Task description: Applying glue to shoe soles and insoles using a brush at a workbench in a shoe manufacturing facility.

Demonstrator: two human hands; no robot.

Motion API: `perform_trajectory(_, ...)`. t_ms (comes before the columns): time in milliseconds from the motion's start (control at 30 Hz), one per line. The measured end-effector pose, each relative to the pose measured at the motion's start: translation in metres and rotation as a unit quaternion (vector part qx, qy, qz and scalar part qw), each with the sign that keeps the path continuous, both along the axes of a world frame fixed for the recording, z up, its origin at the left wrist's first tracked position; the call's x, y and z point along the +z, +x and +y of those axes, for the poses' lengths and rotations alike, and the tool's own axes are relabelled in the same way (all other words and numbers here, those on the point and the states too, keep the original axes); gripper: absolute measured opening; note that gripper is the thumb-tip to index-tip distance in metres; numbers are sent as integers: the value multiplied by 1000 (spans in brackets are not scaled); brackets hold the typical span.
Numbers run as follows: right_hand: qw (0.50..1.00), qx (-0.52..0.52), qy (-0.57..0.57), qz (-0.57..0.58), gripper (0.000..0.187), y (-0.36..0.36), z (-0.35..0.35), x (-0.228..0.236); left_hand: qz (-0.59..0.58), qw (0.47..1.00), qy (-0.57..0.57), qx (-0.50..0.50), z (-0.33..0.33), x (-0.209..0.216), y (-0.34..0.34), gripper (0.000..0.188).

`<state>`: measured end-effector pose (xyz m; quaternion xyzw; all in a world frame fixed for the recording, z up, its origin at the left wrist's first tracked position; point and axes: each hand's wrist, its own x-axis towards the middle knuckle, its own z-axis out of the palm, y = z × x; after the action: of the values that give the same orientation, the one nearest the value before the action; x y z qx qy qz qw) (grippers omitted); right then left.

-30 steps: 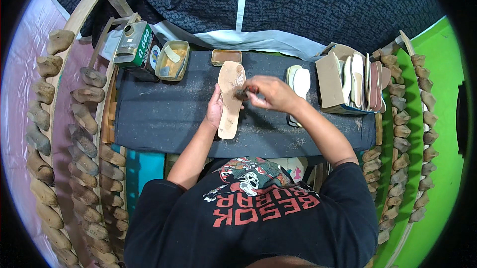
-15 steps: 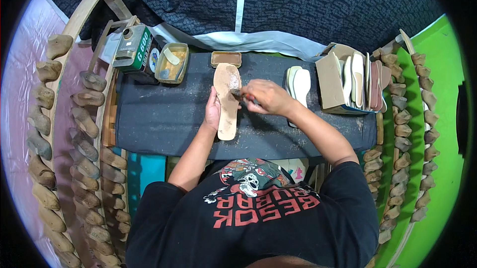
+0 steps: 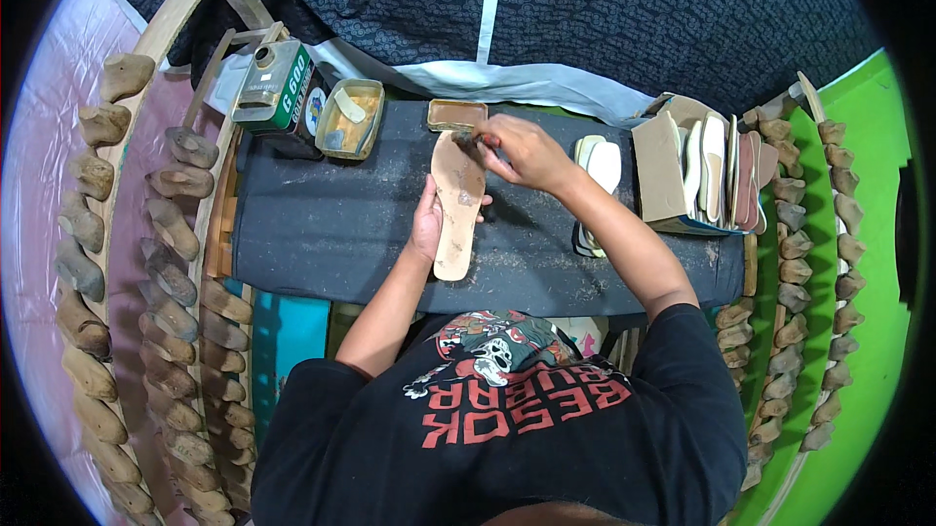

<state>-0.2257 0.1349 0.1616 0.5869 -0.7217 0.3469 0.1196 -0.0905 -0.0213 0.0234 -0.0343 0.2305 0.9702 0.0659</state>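
Observation:
A tan shoe insole (image 3: 453, 233) lies along my left hand (image 3: 426, 222), whose fingers wrap under it; some fingertips show at its right edge. A wet, shiny patch covers part of the insole's wide end. My right hand (image 3: 529, 155) grips a small brush (image 3: 468, 140) with a reddish handle, its dark bristles at the insole's far, wide end. Just beyond that end stands a shallow rectangular tin (image 3: 456, 116) of brown stuff. To the right of my right hand, a stack of pale insoles (image 3: 599, 165) rests on the dark-covered table (image 3: 322, 224).
A green metal can (image 3: 278, 87) and a yellowish tub (image 3: 353, 121) stand at the back left. The cardboard box (image 3: 663, 170) at the right holds white and brown insoles. Racks of wooden shoe lasts (image 3: 171, 224) flank both sides. A dark patterned cloth (image 3: 604, 19) hangs behind.
My right hand and the brush have moved from the insole's middle up to its far end. The whole view has shifted slightly. My left hand still holds the insole.

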Motion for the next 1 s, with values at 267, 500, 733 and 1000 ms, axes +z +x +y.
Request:
perform_trajectory(267, 991, 110, 41, -65, 23, 44, 8, -11, -89, 994, 16, 62, -2, 25, -8, 66)
perform_trajectory(500, 999, -27, -2, -37, 16, -4, -5, 1, 17, 999, -25, -28, 6, 1, -8, 67)
perform_trajectory(733, 996, 78, 2, -44, 19, 29, -15, -13, -64, 997, 15, 43, -5, 3, -7, 63)
perform_trajectory(1000, 978, -116, -50, -167, 21, -40, -31, -27, 6, 999, -22, 47, -26, -4, 0, 71)
